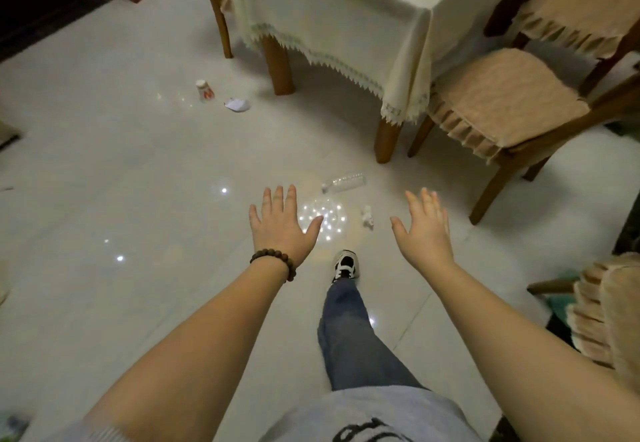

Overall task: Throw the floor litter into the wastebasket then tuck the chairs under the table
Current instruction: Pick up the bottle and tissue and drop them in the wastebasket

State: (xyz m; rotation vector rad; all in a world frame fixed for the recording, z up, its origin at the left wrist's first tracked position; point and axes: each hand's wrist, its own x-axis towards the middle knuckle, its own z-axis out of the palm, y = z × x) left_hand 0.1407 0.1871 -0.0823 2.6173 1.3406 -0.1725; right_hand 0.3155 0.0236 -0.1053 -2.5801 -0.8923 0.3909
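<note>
Worktop (346, 8) under a cream cloth sits at the far side of the floor (104, 164). Two cushioned chairs (502, 105) stand pulled out along its right edge, a third chair (609, 306) is at my near right. My left hand (282, 227) and right hand (424, 230) are both out flat, fingers spread, holding nothing. Litter on the floor: clear bottle (344, 182) lying near the worktop's near corner leg, paper cup (205, 90) upside down off the left leg, crumpled paper (237, 104) just beside the cup, tissue wad (367, 216) between my hands.
</note>
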